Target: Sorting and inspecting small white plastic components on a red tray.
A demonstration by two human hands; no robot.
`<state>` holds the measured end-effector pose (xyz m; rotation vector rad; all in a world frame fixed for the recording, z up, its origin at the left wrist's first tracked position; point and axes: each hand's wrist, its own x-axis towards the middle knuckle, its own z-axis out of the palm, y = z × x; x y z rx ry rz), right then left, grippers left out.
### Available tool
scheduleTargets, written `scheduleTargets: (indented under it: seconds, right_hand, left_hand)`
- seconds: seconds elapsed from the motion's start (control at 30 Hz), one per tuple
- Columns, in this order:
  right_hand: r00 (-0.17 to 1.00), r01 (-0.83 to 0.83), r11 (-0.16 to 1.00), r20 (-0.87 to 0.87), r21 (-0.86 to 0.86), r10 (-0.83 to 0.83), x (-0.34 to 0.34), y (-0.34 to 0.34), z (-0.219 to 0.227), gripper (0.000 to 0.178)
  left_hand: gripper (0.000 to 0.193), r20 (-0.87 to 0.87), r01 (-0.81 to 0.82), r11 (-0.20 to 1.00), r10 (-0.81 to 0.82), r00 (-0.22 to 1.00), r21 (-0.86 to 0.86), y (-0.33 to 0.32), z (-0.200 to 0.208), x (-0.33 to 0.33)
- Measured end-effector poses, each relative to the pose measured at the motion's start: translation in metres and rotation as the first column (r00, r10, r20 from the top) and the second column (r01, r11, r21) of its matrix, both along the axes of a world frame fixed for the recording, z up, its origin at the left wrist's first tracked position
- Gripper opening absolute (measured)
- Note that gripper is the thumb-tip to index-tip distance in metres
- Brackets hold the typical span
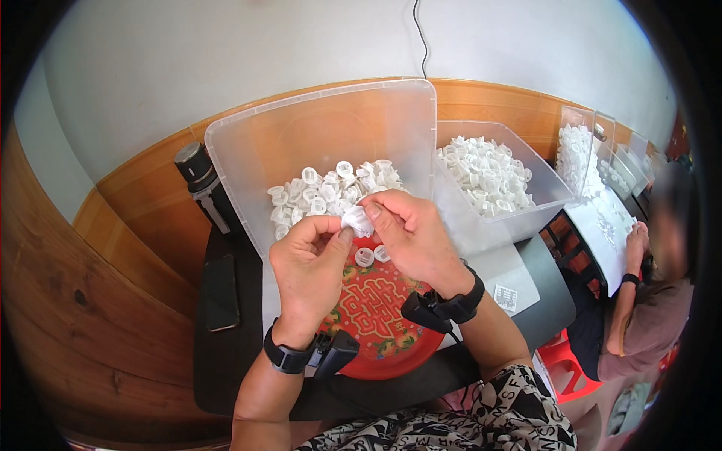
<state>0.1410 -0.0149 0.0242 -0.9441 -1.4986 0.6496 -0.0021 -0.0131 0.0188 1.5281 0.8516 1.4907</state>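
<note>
Between my two hands, over the far part of a red patterned round tray (383, 368), is a small white plastic part (357, 221). My left hand (308, 263) pinches it from the left with thumb and forefinger. From the right, my right hand (410, 233) grips the same part, its thumb and forefinger closed. Just below lie two loose white round caps (364, 257) on the tray. Beyond my hands, a heap of similar white parts (316, 192) rests against a tilted clear plastic bin (248, 150). My fingers partly hide the held part's shape.
A second clear bin (556, 188) full of white parts stands to the right. At the left are a dark thermos flask (203, 180) and a black phone (222, 293). White paper (519, 263) lies at the right. Another person (647, 316) sits at a neighbouring table with more white parts.
</note>
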Motion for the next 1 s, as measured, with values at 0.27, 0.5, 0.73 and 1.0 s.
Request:
scheduleTargets:
  seconds: [0.27,0.5,0.73,1.0]
  right_hand:
    - [0.998,-0.026,0.998,-0.067,-0.056,0.023,0.001,-0.002,0.002,0.011]
    - [0.998,0.053,0.995,-0.031,0.087,-0.051,-0.003,-0.003,0.0,0.009]
    - [0.996,0.072,0.992,-0.054,0.107,-0.067,-0.004,-0.002,-0.001,0.009]
    - [0.996,-0.01,0.999,-0.091,0.039,0.014,0.0,-0.012,0.008,0.015]
  left_hand:
    - [0.007,0.269,0.189,0.976,-0.155,0.951,-0.105,-0.001,0.004,0.003]
    - [0.016,0.212,0.219,0.976,-0.212,0.954,-0.009,-0.004,0.005,0.003]
    - [0.021,0.187,0.156,0.988,-0.151,0.971,-0.009,-0.004,0.0,0.004]
    - [0.024,0.313,0.345,0.931,-0.294,0.903,-0.119,0.0,0.001,0.002]
